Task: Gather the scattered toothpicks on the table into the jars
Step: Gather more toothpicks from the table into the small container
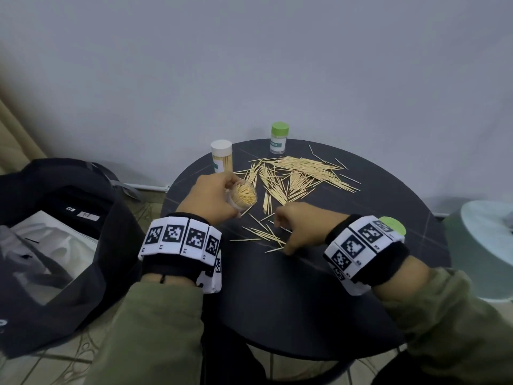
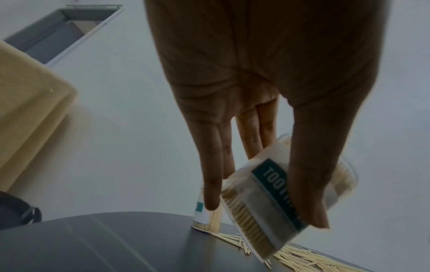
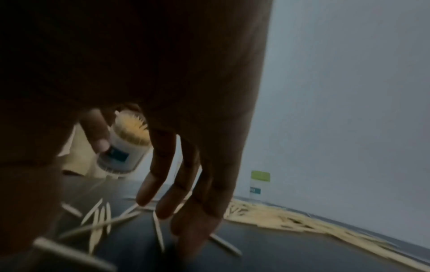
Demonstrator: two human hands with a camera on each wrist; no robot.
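Left hand (image 1: 211,195): a clear plastic jar packed w/ toothpicks (image 1: 243,194), lidless, is gripped and tilted above the round dark table (image 1: 319,287). Right hand (image 1: 299,226) is lowered, fingers loosely extended onto scattered pale wooden toothpicks (image 1: 294,176); whether any are pinched can't be told. White-lidded jar (image 1: 221,156) & green-lidded jar (image 1: 279,138) are stood at the far edge.

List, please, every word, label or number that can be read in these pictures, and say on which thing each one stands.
"TOOT": teal label of the open jar that the left hand holds; the rest is covered by the fingers.
"L3", "L2": marker band on the left wrist, very small.
Green-lidded jar label: too blurred to read.
White-lidded jar label: unreadable.
Bag tags: too small.
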